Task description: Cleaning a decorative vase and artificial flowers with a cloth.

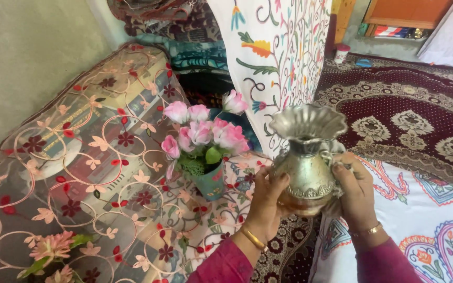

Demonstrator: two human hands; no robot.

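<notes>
both my hands clasp the silver vase [307, 157], left hand [266, 202] cupping its belly, right hand [356, 191] at its side, beside the pink flowers [201, 133]; i'd keep it upright, supported underneath.

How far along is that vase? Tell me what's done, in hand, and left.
Done: the vase looks bright silver at rim and neck. In hand: the left hand cups its belly and the right hand grips the other side, perhaps with a cloth. Left: its base looks brownish, tarnish or reflection, I cannot tell. The flowers stand apart.
</notes>
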